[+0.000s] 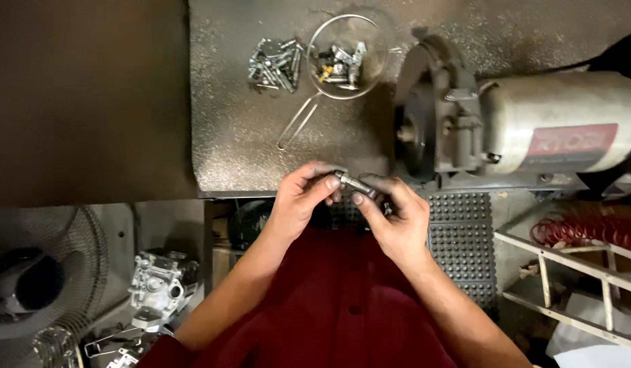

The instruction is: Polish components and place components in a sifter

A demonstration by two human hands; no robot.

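A small metal bolt-like part [354,182] is held between both hands just in front of the workbench edge. My left hand [300,199] pinches its left end with thumb and fingertips. My right hand [393,219] grips its right end, fingers curled around it. On the speckled metal bench top [233,129] behind lie a pile of loose screws and bolts [273,64] and a wire-handled mesh strainer [347,56] holding several small metal parts.
A bench grinder motor [533,129] stands at the right of the bench. Below are a studded rubber mat [462,238], a red coiled hose [588,230] on a white frame, a fan [36,279] and a carburettor-like casting [159,283] at lower left.
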